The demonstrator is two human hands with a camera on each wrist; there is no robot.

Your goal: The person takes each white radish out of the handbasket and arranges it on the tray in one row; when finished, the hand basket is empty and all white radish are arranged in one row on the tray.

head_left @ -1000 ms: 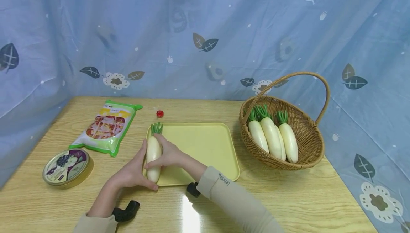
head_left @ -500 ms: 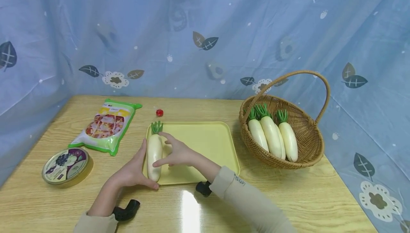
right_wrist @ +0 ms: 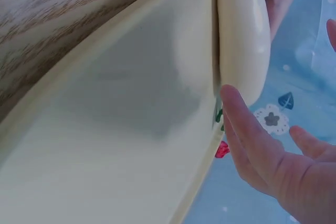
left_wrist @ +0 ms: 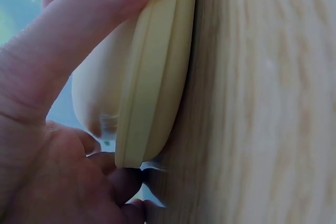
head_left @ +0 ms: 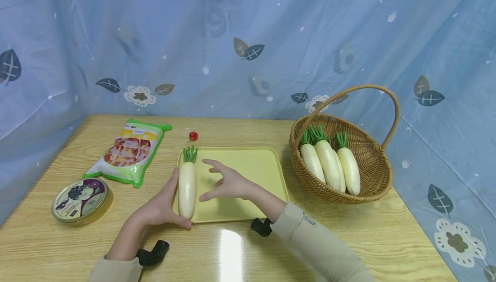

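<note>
A white radish point(head_left: 187, 189) with a green top lies lengthwise along the left side of the yellow tray point(head_left: 248, 174). My left hand point(head_left: 160, 206) rests against the tray's near left corner, thumb along the front rim and fingers along the left side. The left wrist view has that thumb point(left_wrist: 68, 30) across the rim. Over the tray, just right of the radish, my right hand point(head_left: 228, 183) is spread with nothing in it. The right wrist view shows its extended fingers point(right_wrist: 249, 129) near the radish point(right_wrist: 244, 35); a gap separates them in the head view.
At the right stands a wicker basket point(head_left: 372, 165) with a tall handle and several white radishes point(head_left: 329, 165). A green-edged food bag point(head_left: 128, 153) and a round tin point(head_left: 81, 200) lie left of the tray. A small red object point(head_left: 193, 135) sits behind it.
My right hand has let go of the radish and moved right, its fingers spreading apart. The radish now lies still in the tray. My left hand stays at the tray corner.
</note>
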